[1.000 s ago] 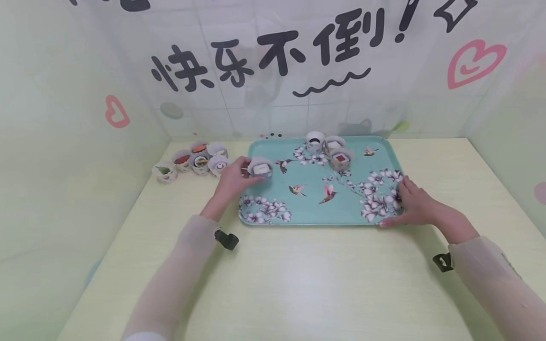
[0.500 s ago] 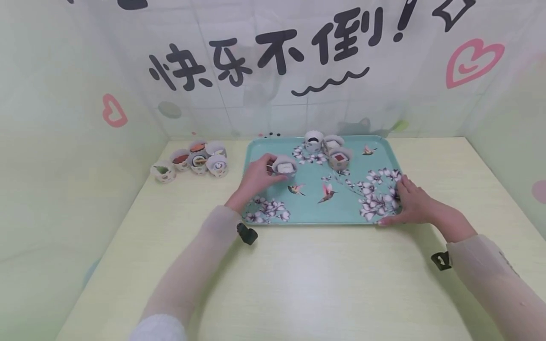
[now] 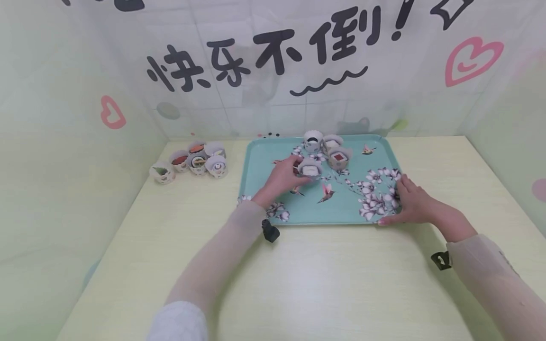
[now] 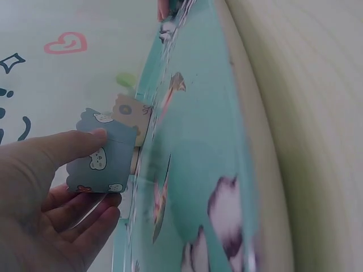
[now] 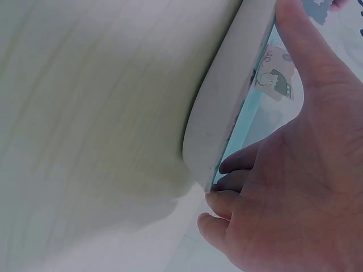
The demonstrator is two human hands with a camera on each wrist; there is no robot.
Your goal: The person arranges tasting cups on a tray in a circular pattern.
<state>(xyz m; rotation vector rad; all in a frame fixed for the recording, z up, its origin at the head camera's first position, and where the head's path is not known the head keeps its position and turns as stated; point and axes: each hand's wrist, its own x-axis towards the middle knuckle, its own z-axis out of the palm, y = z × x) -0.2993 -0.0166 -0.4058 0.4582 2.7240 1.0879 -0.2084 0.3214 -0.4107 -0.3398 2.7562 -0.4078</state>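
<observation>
My left hand (image 3: 281, 179) grips a small scalloped paper cup (image 3: 310, 169) with white contents, above the middle of the teal tray (image 3: 263, 148). In the left wrist view the cup's wall (image 4: 110, 161) is grey-blue with white animal prints; thumb on one side, fingers below. Beyond it on the tray stand three paper cups: one with dark contents (image 3: 313, 140), one with white (image 3: 332, 143), one with a red square (image 3: 339, 158). My right hand (image 3: 420, 203) rests at the tray's near right corner, fingertips at the right rim, thumb extended along the front rim.
Several more filled paper cups (image 3: 198, 163) stand clustered on the table (image 3: 298, 279) left of the tray, including one with a green leaf shape (image 3: 162, 171). A printed white curtain (image 3: 273, 104) hangs behind the table.
My left hand has carried the cup rightward from the tray's left edge to its middle, near the three standing cups. The right hand has stayed at the tray's corner.
</observation>
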